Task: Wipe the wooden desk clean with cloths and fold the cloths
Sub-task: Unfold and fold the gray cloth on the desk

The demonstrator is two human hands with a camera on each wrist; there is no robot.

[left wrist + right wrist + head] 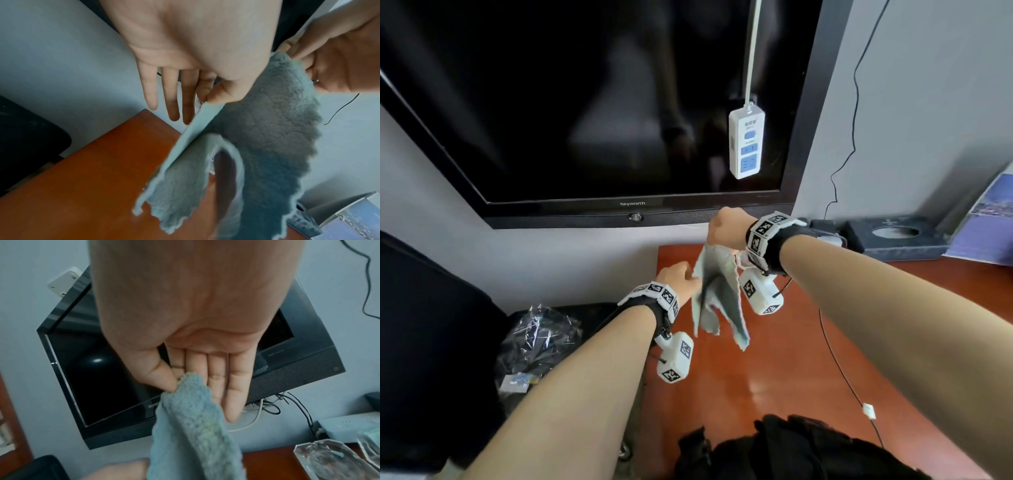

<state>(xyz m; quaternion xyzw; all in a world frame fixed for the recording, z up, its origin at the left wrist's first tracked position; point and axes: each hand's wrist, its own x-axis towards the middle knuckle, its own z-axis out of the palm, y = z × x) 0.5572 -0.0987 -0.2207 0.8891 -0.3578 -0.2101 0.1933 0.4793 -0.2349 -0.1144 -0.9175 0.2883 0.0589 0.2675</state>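
A fluffy blue-grey cloth [717, 294] hangs in the air above the back left corner of the red-brown wooden desk [774, 370]. My right hand [726, 228] pinches its top corner between thumb and forefinger, with the other fingers straight [218, 382]. Lower and to the left, my left hand [679, 277] pinches the cloth's left edge with thumb and forefinger, its other fingers [174, 97] stretched out. The cloth [257, 146] droops in folds below both hands; its wavy lower edge hangs just above the desk [82, 194].
A black Skyworth screen [585, 102] hangs on the wall behind, with a white power strip [746, 142] dangling before it. A black cable [839, 363] crosses the desk. A dark box [893, 236] and a booklet [989, 219] sit back right. Black bags [791, 448] lie near me.
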